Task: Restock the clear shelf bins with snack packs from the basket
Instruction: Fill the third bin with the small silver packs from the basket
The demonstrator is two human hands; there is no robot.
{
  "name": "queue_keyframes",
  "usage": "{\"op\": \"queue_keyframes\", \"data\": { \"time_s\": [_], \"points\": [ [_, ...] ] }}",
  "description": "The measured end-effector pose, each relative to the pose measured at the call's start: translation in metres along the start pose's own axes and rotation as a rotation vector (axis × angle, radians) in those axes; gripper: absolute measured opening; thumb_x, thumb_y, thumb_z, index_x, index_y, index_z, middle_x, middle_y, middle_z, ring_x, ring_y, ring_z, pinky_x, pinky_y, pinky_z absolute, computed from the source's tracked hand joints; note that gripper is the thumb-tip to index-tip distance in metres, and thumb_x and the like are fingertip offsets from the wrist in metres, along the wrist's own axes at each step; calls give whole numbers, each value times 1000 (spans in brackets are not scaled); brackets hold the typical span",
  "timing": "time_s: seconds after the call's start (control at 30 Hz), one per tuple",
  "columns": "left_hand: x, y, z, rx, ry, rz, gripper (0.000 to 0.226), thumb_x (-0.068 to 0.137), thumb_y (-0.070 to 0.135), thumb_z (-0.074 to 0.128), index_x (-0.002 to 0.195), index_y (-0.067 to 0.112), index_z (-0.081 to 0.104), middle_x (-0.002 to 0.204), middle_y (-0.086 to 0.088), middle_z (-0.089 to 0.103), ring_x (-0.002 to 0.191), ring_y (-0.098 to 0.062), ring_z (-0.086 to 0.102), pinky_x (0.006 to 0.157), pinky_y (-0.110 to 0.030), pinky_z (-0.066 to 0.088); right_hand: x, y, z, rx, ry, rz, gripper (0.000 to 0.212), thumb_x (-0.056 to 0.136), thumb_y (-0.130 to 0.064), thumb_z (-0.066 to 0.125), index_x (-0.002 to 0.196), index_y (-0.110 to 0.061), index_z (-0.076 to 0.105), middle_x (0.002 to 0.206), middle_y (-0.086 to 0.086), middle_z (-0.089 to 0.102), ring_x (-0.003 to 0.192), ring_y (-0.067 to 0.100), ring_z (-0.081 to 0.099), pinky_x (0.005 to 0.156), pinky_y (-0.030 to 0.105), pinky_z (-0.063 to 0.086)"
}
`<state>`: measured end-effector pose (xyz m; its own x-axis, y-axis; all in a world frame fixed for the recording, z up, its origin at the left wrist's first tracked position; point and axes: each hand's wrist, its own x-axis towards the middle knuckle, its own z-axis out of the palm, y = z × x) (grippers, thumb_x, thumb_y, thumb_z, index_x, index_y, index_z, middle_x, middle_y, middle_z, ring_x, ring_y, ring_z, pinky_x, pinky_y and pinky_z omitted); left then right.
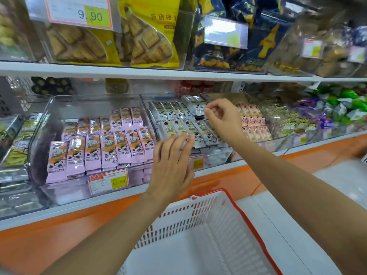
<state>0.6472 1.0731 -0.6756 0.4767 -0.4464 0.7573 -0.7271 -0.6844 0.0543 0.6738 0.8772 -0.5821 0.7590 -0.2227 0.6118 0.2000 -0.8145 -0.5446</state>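
Note:
The middle clear bin point(147, 108) holds rows of grey snack packs point(178, 124). My left hand point(171, 163) lies with straight fingers against the front row of those packs, at the bin's front wall. My right hand point(222, 118) hovers over the back of the same bin, its fingers curled and pinching the end of a grey pack point(195, 105) that lies across the back row. Left of it, another clear bin point(39, 124) is filled with pink packs point(99, 147). The white basket point(198, 211) with a red rim sits below my arms, and nothing shows inside it.
A peach-pack bin point(254, 124) stands to the right, then mixed sweets point(341, 108). Large yellow biscuit bags point(139, 32) and blue bags point(238, 32) fill the upper shelf. An orange ledge point(228, 181) runs along the shelf front, with price tags point(108, 181) clipped to the bins.

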Motion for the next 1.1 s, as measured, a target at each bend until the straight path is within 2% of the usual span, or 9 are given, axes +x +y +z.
{"op": "queue_keyframes", "data": {
  "time_s": [0.1,0.23,0.4,0.53,0.67,0.8,0.93,1.0,1.1],
  "points": [
    [-13,22,11,-44,10,148,51,82,25,43,131,14,46,128,-7,42,118,-29,42,103,-46,30,-33,7,-14,86,4,-75,9,94,-16,62,87,-13,66,73,-7,56,66,4,49,61,18,38],
    [-40,37,31,-85,-165,254,41,79,23,46,119,14,53,114,-8,57,105,-28,50,93,-39,34,-84,23,-17,145,-14,-103,14,93,-9,62,82,-2,65,68,-1,57,60,3,48,58,14,37],
    [-81,31,57,-42,-456,137,52,64,20,76,114,11,62,107,-8,60,102,-30,54,87,-39,37,-151,58,8,207,-180,40,10,92,-12,65,83,-16,65,71,-13,55,63,4,49,62,17,37],
    [-113,14,71,74,-601,12,72,64,24,79,129,3,57,125,-16,58,115,-35,52,100,-47,38,-202,89,44,219,-414,123,9,91,-19,68,87,-10,69,74,-12,60,63,6,52,60,15,39],
    [-138,-2,84,168,-661,-63,91,69,29,79,146,0,41,140,-20,49,126,-38,46,105,-53,35,-252,118,80,169,-764,207,5,88,-29,70,89,-24,69,78,-13,62,67,5,56,63,14,40],
    [-145,-4,95,178,-618,-74,89,73,29,75,148,2,36,144,-20,44,131,-38,41,110,-55,31,-303,141,109,94,-1158,294,24,84,-33,76,101,-16,71,87,-6,65,71,4,56,67,9,41],
    [-151,-3,104,176,-576,-106,86,77,30,72,149,4,33,147,-18,42,134,-36,39,113,-53,26,-347,158,129,1,-1514,299,31,83,-32,77,107,-15,68,99,3,70,84,8,54,80,23,44],
    [-153,-4,106,179,-557,-109,84,78,30,69,149,5,32,148,-17,42,135,-35,39,114,-53,25,-364,164,137,-93,-1638,309,36,83,-36,76,111,-16,65,112,6,66,96,15,55,92,33,45],
    [-156,-5,110,169,-523,-108,78,79,28,58,149,6,31,149,-16,42,136,-34,38,115,-53,23,-384,167,143,-265,-1757,282,38,86,-36,72,115,-14,62,125,8,59,115,26,52,96,35,41]
  ]
}}
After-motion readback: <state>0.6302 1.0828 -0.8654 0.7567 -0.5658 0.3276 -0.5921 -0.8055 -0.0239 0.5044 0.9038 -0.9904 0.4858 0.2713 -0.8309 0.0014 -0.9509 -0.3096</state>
